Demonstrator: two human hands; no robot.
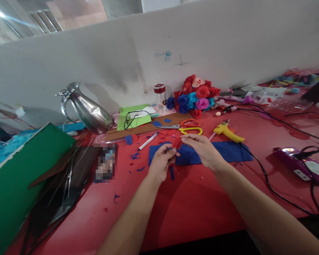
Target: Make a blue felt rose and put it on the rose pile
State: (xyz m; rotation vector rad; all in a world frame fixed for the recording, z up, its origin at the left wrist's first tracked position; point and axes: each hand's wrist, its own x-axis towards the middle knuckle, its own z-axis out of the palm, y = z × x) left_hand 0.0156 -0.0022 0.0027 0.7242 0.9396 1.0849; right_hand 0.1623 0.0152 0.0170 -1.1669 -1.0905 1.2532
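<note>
We pinch a small red felt piece (177,144) between our left hand (161,163) and right hand (203,150), both closed on it, just above the blue felt sheet (228,150). Finished felt roses (194,95) lie beyond; this one looks barely begun. The wall scribble (163,55) is unreadable.

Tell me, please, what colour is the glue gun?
Yellow, with an orange tip; the glue gun shows in the head view.
</note>
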